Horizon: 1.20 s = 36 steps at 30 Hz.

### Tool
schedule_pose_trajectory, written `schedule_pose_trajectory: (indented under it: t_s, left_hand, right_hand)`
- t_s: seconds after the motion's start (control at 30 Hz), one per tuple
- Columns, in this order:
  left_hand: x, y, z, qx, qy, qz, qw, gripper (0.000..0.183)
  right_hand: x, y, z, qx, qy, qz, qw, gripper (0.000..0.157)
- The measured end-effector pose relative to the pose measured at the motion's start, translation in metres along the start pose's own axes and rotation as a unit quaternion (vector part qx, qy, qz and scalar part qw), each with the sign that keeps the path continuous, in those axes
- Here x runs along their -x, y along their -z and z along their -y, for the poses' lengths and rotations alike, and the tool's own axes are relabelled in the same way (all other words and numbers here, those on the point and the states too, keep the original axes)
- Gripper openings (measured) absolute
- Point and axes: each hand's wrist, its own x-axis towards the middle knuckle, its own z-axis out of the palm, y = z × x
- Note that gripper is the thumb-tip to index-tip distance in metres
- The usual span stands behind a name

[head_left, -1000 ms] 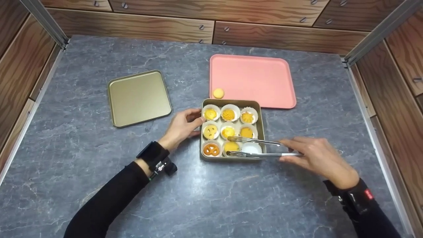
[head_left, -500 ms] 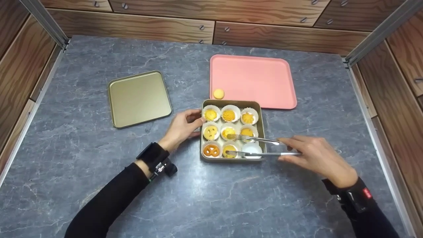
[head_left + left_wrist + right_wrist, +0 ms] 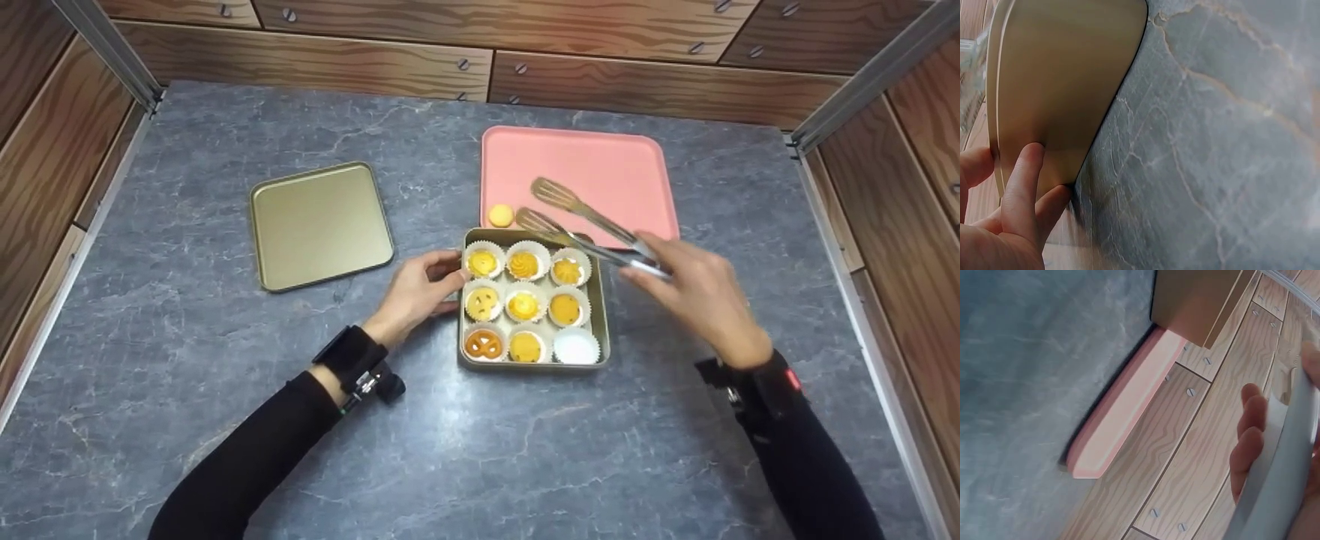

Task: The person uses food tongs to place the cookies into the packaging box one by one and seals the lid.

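In the head view my left hand (image 3: 420,289) steadies a gold cookie tin (image 3: 606,315). Its fingertips press the side wall and the thumb rests at the rim, as the left wrist view also shows. Paper cups with yellow and brown cookies fill the tin in rows; the near right cup (image 3: 576,347) holds no cookie. My right hand (image 3: 697,289) grips metal serving tongs (image 3: 581,214) by the handle. The slotted ends are spread with nothing between them, above the tin's back edge and the pink tray (image 3: 637,165). A round yellow cookie (image 3: 501,215) lies at the tray's near left corner.
A gold lid (image 3: 322,225) lies flat on the grey marbled table (image 3: 360,465), left of the tin. Wood-patterned panels (image 3: 315,67) close off the back and both sides.
The tongs have risen from over the near rows of the tin and swung back toward the pink tray, their ends spreading wider. My left hand and the tin keep their places.
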Motion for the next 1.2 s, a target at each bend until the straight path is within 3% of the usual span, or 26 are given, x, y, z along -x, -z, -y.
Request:
schedule_pose_trajectory:
  t_s: [0.23, 0.57, 0.93, 1.2]
  left_hand:
    - [0.0, -0.001, -0.001, -0.006, -0.002, -0.005, 1.0, 0.052]
    - [0.001, -0.002, -0.004, -0.033, -0.002, -0.002, 0.9995, 0.053]
    - [0.001, -0.002, -0.001, -0.02, 0.003, -0.005, 0.9998, 0.053]
    - [0.001, -0.001, 0.0, -0.015, 0.0, -0.007, 0.9999, 0.052]
  right_hand:
    - [-0.038, -0.008, -0.005, 0.035, -0.027, 0.076, 0.996, 0.046]
    - [-0.078, -0.013, -0.008, 0.071, -0.073, 0.18, 0.978, 0.044]
    - [-0.097, -0.02, -0.007, 0.086, -0.058, 0.232, 0.967, 0.045]
    - [-0.095, -0.019, -0.018, 0.079, -0.078, 0.231, 0.967, 0.035]
